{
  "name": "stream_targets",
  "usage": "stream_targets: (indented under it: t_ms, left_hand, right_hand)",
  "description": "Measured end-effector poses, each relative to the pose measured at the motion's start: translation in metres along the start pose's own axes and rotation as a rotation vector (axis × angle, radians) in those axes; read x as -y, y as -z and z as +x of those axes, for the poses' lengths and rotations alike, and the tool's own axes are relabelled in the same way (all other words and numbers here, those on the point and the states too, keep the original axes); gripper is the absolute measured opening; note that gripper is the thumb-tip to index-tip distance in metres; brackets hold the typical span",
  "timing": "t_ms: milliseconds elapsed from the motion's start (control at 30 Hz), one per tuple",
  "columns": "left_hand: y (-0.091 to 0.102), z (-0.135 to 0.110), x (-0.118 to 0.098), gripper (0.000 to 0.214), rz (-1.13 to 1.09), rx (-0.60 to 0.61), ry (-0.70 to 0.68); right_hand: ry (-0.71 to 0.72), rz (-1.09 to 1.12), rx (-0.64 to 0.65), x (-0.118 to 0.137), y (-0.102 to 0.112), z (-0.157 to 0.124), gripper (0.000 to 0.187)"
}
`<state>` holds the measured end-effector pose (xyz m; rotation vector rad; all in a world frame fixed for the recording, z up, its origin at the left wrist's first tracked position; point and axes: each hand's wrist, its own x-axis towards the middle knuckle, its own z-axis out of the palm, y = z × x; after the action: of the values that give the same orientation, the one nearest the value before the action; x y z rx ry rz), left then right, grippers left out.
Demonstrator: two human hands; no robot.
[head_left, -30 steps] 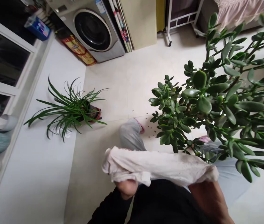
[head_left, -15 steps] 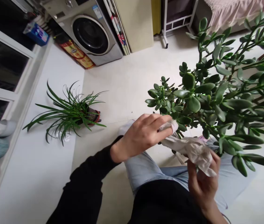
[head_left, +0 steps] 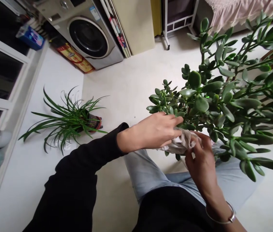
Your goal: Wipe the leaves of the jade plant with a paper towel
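Observation:
A crumpled, greyish-white tissue [head_left: 181,141] is bunched between my two hands, just below the leaves of a large jade plant [head_left: 201,104]. My left hand [head_left: 154,130] reaches in from the left, its fingers closed on the tissue's upper left part. From below, my right hand [head_left: 201,161] pinches the tissue's right end between thumb and fingers. Some fingertips of both hands are hidden by the tissue. Leaves of the jade plant hang close by the knuckles of my left hand.
A potted plant with long narrow leaves [head_left: 66,119] stands at the left by the white wall. Behind are a washing machine [head_left: 88,37], a white wheeled rack [head_left: 181,22] and a pink ruffled cloth [head_left: 245,13]. Several pots line the window ledge [head_left: 33,77].
My hands have come closer together, and the tissue, stretched between them before, is now bunched up. My right hand has moved up and left. The view has shifted slightly.

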<state>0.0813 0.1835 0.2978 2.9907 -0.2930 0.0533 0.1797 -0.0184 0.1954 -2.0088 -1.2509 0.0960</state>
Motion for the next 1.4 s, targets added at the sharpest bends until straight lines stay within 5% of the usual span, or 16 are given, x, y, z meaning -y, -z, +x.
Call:
stream_targets:
  t_ms: [400,967,1233,1400]
  left_hand:
    - [-0.006,-0.002,0.008,0.018,-0.058,0.224,0.061]
    - [-0.006,-0.008,0.016,0.022,0.002,0.130,-0.060]
    - [-0.012,-0.011,0.016,0.019,-0.049,0.148,0.001]
    - [-0.012,-0.010,0.015,0.019,-0.051,0.157,-0.018]
  right_hand:
    - [0.152,0.062,-0.018,-0.011,-0.007,0.007,0.042]
    - [0.244,0.029,-0.172,-0.011,-0.005,0.005,0.037]
    - [0.189,0.062,-0.047,-0.007,-0.007,0.008,0.040]
    - [0.207,0.058,-0.103,-0.008,-0.005,0.005,0.033]
